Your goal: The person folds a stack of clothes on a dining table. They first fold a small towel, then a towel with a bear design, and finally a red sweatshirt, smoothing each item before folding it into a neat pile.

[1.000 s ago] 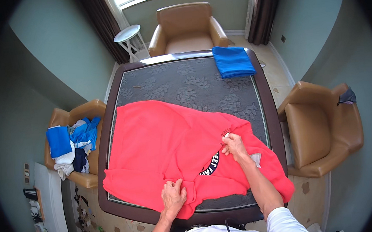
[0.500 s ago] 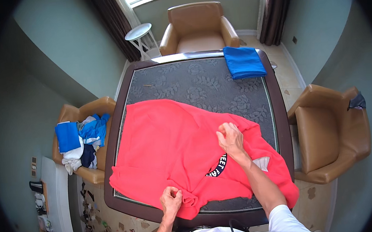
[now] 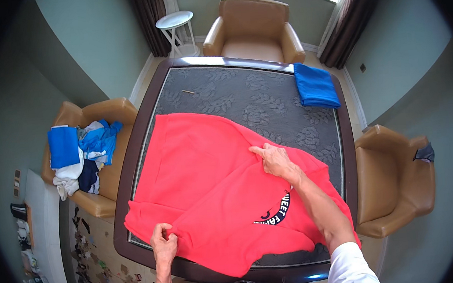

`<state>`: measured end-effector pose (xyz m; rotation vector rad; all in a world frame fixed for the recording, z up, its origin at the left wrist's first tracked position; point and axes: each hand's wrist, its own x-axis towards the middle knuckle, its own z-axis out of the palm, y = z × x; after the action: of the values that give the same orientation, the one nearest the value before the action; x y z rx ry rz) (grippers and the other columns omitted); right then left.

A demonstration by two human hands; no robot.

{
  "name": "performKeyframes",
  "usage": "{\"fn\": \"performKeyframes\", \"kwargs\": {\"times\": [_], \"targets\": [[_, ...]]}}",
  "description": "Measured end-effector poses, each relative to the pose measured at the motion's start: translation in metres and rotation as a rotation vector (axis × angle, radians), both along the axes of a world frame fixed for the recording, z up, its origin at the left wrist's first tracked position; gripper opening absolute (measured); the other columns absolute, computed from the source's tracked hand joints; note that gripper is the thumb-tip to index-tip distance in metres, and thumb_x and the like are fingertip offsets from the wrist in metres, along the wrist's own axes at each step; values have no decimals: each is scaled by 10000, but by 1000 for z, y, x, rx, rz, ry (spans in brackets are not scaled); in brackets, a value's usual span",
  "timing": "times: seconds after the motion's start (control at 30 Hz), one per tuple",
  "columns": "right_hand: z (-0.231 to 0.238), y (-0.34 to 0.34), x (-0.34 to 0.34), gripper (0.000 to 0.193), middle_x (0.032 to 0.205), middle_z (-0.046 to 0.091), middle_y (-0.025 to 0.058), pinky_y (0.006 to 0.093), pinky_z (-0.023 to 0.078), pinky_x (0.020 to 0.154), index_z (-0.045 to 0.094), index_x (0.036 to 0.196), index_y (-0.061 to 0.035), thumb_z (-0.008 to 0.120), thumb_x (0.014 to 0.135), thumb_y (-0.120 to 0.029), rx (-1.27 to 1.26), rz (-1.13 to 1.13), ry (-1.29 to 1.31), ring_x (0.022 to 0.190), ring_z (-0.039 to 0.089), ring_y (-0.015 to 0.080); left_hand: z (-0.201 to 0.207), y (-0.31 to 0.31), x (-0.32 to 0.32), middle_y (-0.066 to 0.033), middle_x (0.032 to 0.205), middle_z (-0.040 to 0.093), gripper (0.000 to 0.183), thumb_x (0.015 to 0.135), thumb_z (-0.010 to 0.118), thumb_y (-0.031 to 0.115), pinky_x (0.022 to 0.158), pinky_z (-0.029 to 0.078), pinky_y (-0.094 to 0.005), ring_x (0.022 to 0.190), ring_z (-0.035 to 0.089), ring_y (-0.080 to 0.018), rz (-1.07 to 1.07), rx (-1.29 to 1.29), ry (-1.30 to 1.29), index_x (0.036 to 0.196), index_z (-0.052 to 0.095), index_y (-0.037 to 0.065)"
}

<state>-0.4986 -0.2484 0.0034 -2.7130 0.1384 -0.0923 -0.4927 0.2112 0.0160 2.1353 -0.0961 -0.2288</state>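
Observation:
A large red sweatshirt (image 3: 201, 160) with dark-and-white lettering on a patch lies spread across the table, rumpled towards its near and right parts. At the near left edge of the sweatshirt, my left hand (image 3: 164, 246) is closed in a pinch on the fabric. My right hand (image 3: 275, 161) lies at the far right side of the garment, index finger stretched out to the left over the cloth; the other fingers are partly hidden. My right forearm passes over the sweatshirt next to the lettering.
A dark-framed table (image 3: 127, 177) has a grey floral top. Folded blue cloth (image 3: 316, 86) sits at its far right corner, and a small thin stick (image 3: 187, 92) lies at the far left. Tan armchairs stand around it; the left armchair (image 3: 100, 204) holds a clothes pile (image 3: 100, 144).
My left hand has moved left along the near edge, and the cloth there is flatter. The right hand has shifted slightly left with its index finger extended. The lettering shows more fully.

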Motion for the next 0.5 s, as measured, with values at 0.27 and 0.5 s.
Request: {"fn": "performKeyframes", "kwargs": {"times": [0.27,0.5], "targets": [[-12,-22,10,238,886,688,172,494,538,736,631,993,-84,658,759,-49,150,4,57,867,682,391,-12,-4,-13,-195,1131,693,578,749,814,51,928,536,-361,1047,672,-312,-143,178,-107,1293,625,1],[30,-46,10,162,783,637,174,411,513,650,621,951,-42,677,799,-36,198,-96,-177,707,645,356,27,-15,65,-97,993,734,298,827,716,-50,831,550,-312,914,687,-164,-45,-61,-61,1120,665,-26]]}}
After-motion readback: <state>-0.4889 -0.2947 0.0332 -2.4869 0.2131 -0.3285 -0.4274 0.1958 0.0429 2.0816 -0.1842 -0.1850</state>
